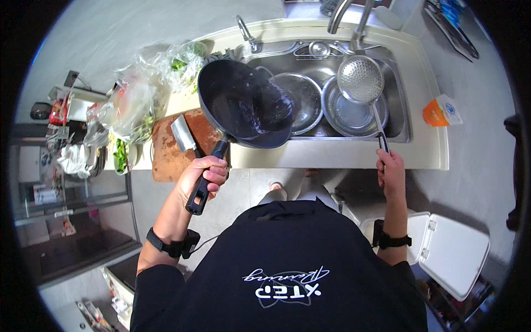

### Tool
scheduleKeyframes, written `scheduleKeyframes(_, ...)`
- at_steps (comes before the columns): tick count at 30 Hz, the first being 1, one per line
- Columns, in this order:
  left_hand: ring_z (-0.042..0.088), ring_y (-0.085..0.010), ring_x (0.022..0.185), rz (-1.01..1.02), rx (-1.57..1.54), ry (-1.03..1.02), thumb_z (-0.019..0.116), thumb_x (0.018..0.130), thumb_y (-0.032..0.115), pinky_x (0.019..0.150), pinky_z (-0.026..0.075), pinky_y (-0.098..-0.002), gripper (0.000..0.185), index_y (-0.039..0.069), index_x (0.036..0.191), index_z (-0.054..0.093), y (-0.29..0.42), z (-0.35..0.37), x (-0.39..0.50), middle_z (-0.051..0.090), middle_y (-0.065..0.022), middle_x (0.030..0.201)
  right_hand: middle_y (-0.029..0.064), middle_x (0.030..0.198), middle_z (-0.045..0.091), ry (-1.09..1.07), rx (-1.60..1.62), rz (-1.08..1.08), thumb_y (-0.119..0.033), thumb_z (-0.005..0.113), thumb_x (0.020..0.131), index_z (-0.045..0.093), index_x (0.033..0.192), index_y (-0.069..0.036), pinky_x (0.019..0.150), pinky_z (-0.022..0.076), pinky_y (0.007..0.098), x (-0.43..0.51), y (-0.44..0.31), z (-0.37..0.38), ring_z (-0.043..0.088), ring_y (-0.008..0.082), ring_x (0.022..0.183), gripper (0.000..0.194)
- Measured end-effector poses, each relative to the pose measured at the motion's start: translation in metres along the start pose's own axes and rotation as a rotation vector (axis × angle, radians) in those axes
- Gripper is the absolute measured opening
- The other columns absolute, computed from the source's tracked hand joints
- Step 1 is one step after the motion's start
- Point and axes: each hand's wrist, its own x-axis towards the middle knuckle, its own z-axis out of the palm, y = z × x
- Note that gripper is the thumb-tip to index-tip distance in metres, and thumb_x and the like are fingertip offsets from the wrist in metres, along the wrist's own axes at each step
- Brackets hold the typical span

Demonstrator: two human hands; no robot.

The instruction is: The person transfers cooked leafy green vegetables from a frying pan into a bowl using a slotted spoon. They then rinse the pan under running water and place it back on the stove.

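Observation:
My left hand point(206, 174) grips the black handle of a dark wok point(244, 99), which is tilted over the left side of the sink with a wet sheen inside. In my right hand point(390, 170) is the handle of a perforated metal skimmer point(360, 79). Its round head hangs over the right part of the stainless steel sink point(399, 112). Below the skimmer, a metal basin point(344, 110) sits in the sink. Beside it is a second round metal vessel point(305, 99), partly hidden by the wok.
A cleaver point(182, 132) lies on a wooden cutting board point(164, 155) left of the sink. Plastic bags of vegetables point(139, 97) crowd the counter further left. A curved faucet point(340, 16) reaches over the sink. An orange and white pouch point(440, 111) stands at the right edge. A white bin lid point(454, 253) stands open.

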Motion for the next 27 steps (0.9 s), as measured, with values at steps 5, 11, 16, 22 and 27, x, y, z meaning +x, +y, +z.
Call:
scheduleKeyframes(5, 0.042, -0.0005, 0.043, 0.133, 0.233, 0.261, 0.056, 0.086, 0.009, 0.037, 0.042, -0.0208, 0.018, 0.012, 0.074, 0.044, -0.013, 0.028, 0.001, 0.044, 0.0075, 0.058, -0.0019, 0.056, 0.045, -0.012, -0.232, 0.065, -0.028, 0.059, 0.086, 0.049, 0.073, -0.008, 0.032, 0.0305, 0.0257, 0.07, 0.003, -0.013, 0.037, 0.008, 0.037, 0.025)
scheduleKeyframes(11, 0.043, -0.0029, 0.043, 0.233, 0.452, 0.47, 0.059, 0.081, 0.007, 0.037, 0.041, -0.023, 0.018, 0.01, 0.081, 0.041, -0.028, 0.06, 0.004, 0.044, 0.004, 0.06, -0.001, 0.054, 0.044, -0.093, -0.276, 0.251, -0.029, 0.057, 0.085, 0.049, 0.066, -0.009, 0.035, 0.0303, 0.0288, 0.14, 0.017, -0.021, 0.04, 0.0099, 0.041, 0.029)
scheduleKeyframes(16, 0.045, -0.0056, 0.043, 0.257, 0.559, 0.527, 0.057, 0.082, 0.006, 0.037, 0.041, -0.0246, 0.016, 0.007, 0.086, 0.042, -0.036, 0.071, 0.005, 0.047, 0.0005, 0.06, 0.0007, 0.053, 0.048, -0.157, -0.215, 0.423, -0.031, 0.054, 0.087, 0.051, 0.064, -0.008, 0.036, 0.0335, 0.0298, 0.176, 0.026, -0.027, 0.041, 0.0117, 0.039, 0.032)
scheduleKeyframes(22, 0.044, -0.0054, 0.043, 0.264, 0.535, 0.57, 0.057, 0.082, 0.006, 0.037, 0.04, -0.0245, 0.019, 0.007, 0.089, 0.04, -0.036, 0.075, 0.009, 0.047, 0.0003, 0.061, 0.0147, 0.068, 0.062, -0.293, -1.147, 0.26, -0.038, 0.054, 0.088, 0.06, 0.081, 0.002, 0.053, 0.0507, 0.0384, 0.171, 0.004, -0.028, 0.061, 0.0252, 0.057, 0.041)
scheduleKeyframes(27, 0.043, -0.0049, 0.043, 0.238, 0.474, 0.539, 0.057, 0.082, 0.006, 0.036, 0.039, -0.0244, 0.018, 0.009, 0.087, 0.04, -0.029, 0.072, 0.011, 0.045, 0.0019, 0.06, 0.0263, 0.103, 0.063, -0.204, -1.532, -0.155, -0.045, 0.054, 0.088, 0.061, 0.105, 0.002, 0.086, 0.0473, 0.0495, 0.162, -0.037, -0.006, 0.06, 0.0407, 0.1, 0.051)
